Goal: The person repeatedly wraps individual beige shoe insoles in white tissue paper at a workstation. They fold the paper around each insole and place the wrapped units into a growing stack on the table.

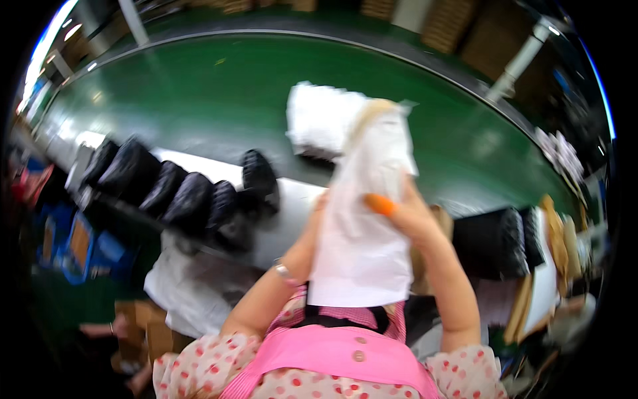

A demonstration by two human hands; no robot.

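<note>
Bag (pixel 362 246), white and flat, is held up near the person's chest, its top still open and something pale poking out. Right hand (pixel 409 213) pinches its right edge; left hand (pixel 312 243) grips behind its left side. Black shoes (pixel 189 196) wait in a row at left, unpacked, with the green belt (pixel 199 100) beyond.

Behind the white bag (pixel 362 219), the left hand (pixel 311 243) is mostly hidden, fingers unseen. Above the right hand (pixel 409 213) fingers, the bag's top is smeared with blur. What it contains cannot be told.
</note>
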